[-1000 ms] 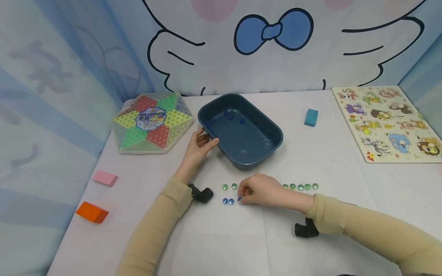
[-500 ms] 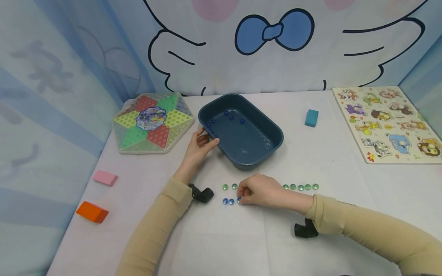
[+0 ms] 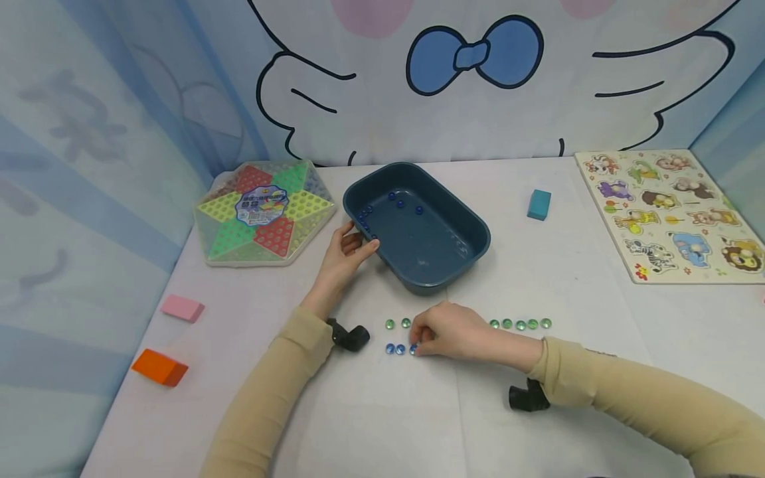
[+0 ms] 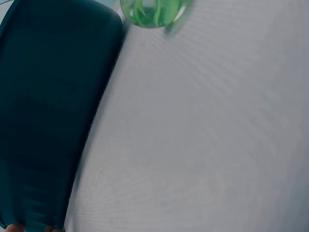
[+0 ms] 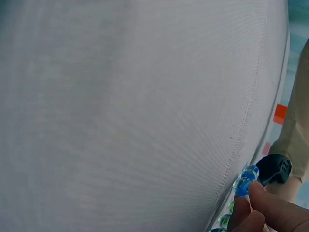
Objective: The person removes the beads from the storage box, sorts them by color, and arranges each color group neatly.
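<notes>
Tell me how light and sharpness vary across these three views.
Head view: bright, with faint glints inside the tray; left wrist view: dim, the tray almost black, a green marble soft-edged at the top; right wrist view: dim, the edge of the table bowed.

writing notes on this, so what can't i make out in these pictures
Head: whether more green marbles lie behind the right grip.
Head: print on the box label, too small.
Left wrist: most of the left grip, cut by the bottom edge.
Left wrist: top of a green marble, cut by the edge.
Right wrist: part of the pinched blue marble, behind fingertips.
</notes>
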A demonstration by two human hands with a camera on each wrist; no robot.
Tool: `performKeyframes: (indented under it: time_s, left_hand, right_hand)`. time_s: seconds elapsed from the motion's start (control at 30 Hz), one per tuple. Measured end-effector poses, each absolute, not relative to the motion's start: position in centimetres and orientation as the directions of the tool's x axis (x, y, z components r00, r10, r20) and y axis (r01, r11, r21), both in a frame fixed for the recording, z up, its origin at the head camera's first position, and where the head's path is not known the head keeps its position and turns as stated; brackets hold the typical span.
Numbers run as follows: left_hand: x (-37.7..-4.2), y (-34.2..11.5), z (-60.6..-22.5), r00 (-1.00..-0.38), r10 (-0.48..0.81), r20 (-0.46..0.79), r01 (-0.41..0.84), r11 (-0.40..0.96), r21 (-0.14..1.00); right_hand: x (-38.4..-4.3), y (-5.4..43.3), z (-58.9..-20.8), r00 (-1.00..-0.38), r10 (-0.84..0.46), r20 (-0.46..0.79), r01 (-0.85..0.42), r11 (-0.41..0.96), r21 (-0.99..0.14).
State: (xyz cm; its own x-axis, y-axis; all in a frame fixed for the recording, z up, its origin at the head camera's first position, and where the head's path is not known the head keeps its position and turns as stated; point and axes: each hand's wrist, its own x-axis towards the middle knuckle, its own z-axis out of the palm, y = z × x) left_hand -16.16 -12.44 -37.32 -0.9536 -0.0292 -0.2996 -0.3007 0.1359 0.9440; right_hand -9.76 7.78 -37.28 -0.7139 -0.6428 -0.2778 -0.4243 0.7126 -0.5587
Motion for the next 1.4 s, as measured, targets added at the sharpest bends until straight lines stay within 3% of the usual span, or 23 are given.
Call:
performKeyframes:
  time_s: [0.53,0.63,0.8,0.87,1.2,1.4]
  left_hand:
    - [-16.7,-12.8,-37.9,-0.956,-0.027,-0.293,-0.294,0.14,0.945]
    - [-17.3,-13.1,-39.0,-0.955,-0.028,-0.294,-0.295,0.129,0.947]
    - [-17.8,-13.4,-40.3,-0.958,-0.039,-0.283,-0.286,0.12,0.951]
    - [-17.8,-13.4,-40.4,-0.961,-0.043,-0.274,-0.278,0.124,0.953]
    - [-17.8,-13.3,-40.5,-0.96,-0.052,-0.275,-0.279,0.135,0.951]
    - [-17.6,-13.2,-40.7,-0.962,-0.041,-0.27,-0.273,0.127,0.954]
  right_hand:
    - [-10.1,7.8,-36.7,-0.709,-0.643,-0.289,-0.416,0.713,-0.564]
    - [-10.5,8.0,-35.7,-0.67,-0.67,-0.319,-0.427,0.7,-0.573]
    - [-12.2,8.3,-32.6,-0.54,-0.764,-0.353,-0.416,0.606,-0.678]
    - [-13.1,8.3,-31.2,-0.528,-0.783,-0.329,-0.402,0.572,-0.715]
    - [-21.0,6.8,-27.6,-0.743,-0.647,-0.173,-0.391,0.629,-0.673]
    - [-25.5,5.7,-28.6,-0.773,-0.614,-0.161,-0.353,0.626,-0.696]
